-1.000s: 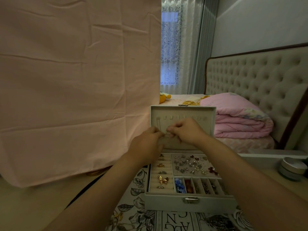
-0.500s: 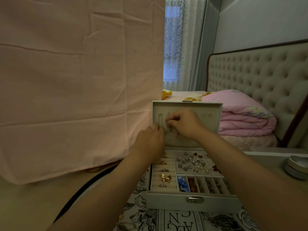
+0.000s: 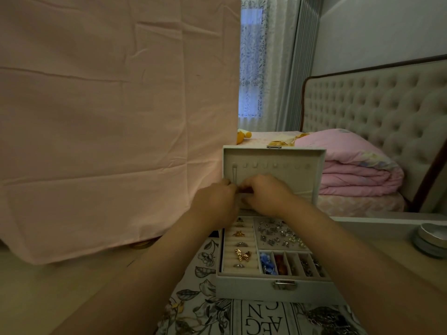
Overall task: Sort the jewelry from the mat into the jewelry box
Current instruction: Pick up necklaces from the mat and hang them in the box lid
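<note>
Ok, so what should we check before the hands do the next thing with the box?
1. Lid of the jewelry box stands open and upright: ok.
2. Free hooks in the lid: ok; a thin chain hangs only on the leftmost one.
3. Firm grip on the small piece between the left hand and right hand: cannot tell, the fingers hide it.
4. What kind of jewelry the piece is: cannot tell, too small and dim.
5. Tray compartments uncovered: ok.
6. Jewelry left on the mat: cannot tell, the arms cover much of it.

Home bedroom: tufted headboard (image 3: 377, 110), folded pink quilt (image 3: 355, 168), curtains (image 3: 263, 64).
</note>
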The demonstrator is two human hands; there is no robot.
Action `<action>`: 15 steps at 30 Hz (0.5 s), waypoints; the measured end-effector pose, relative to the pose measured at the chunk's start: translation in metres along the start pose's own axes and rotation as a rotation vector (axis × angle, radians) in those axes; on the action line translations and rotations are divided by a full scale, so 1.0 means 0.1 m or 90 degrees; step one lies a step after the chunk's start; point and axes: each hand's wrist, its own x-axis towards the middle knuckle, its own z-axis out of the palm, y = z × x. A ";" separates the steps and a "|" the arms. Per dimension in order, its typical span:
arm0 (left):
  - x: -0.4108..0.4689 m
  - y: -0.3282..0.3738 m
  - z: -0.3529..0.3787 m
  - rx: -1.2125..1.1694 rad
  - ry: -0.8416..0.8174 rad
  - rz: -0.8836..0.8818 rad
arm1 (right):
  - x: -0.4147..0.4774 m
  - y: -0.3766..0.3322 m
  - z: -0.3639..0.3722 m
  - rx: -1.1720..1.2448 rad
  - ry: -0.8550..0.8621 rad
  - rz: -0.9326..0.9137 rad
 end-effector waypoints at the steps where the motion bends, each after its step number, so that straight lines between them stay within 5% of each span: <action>1: -0.01 0.00 -0.01 -0.028 -0.017 -0.002 | -0.02 -0.01 -0.01 0.002 -0.015 0.008; 9: -0.45 -0.04 -0.38 -0.219 0.032 -0.002 | -0.36 -0.35 -0.24 0.039 0.036 0.003; 15: -1.27 -0.29 -0.59 -0.191 -0.010 -0.098 | -0.93 -0.99 -0.07 0.125 -0.017 -0.029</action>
